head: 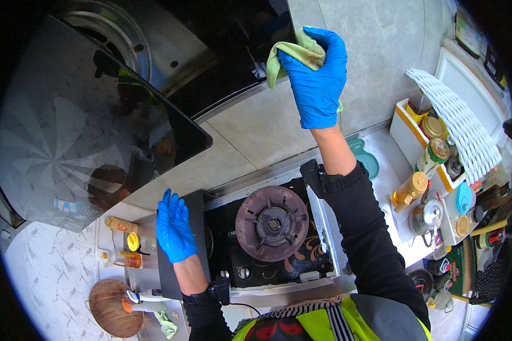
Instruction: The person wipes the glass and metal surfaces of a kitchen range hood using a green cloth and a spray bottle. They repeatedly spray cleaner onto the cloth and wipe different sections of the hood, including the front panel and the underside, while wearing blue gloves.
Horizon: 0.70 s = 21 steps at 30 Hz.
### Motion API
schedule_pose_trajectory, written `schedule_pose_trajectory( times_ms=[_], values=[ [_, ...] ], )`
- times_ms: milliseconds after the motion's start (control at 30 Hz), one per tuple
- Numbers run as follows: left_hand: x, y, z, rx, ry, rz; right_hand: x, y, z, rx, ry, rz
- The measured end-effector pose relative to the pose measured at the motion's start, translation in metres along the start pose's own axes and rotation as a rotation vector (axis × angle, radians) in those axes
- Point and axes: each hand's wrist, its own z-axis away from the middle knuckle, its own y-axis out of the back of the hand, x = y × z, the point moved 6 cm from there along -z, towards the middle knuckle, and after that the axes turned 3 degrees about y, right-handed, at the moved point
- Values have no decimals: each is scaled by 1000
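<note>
My right hand (320, 81), in a blue glove, grips a folded light-green cloth (301, 55) with a brownish stain on it. The cloth is at the right end of a dark glossy range hood (234, 47), beside the tiled wall (379, 51). My left hand (175, 226), also in a blue glove, is raised with nothing in it, its fingers extended. Below it is a dark panel (175, 281) at the left of the gas stove (260, 277). A round burner (273, 223) with a pan support sits on the black stove top, between my forearms.
The hood's tilted glass panel (89, 140) juts out at upper left. Seasoning bottles (437, 149) and a glass teapot (429, 213) crowd the right counter, near a white woven basket (456, 123). At lower left are a round wooden board (115, 307), spray bottles (145, 306) and jars (141, 243).
</note>
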Motion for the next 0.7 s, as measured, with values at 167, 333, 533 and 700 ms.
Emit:
schedule_pose_trajectory(
  times_ms=[167, 333, 533, 700],
  values=[
    [-2, -2, 8, -18, 16, 0, 11, 7, 0, 45, -85, -125],
    [0, 1, 15, 16, 13, -14, 10, 2, 1, -24, -91, -152],
    [2, 4, 17, 9, 8, -12, 4, 3, -4, -62, -80, -85],
    [3, 3, 20, -6, 3, -2, 11, 3, -4, -83, -188, -156]
  ],
)
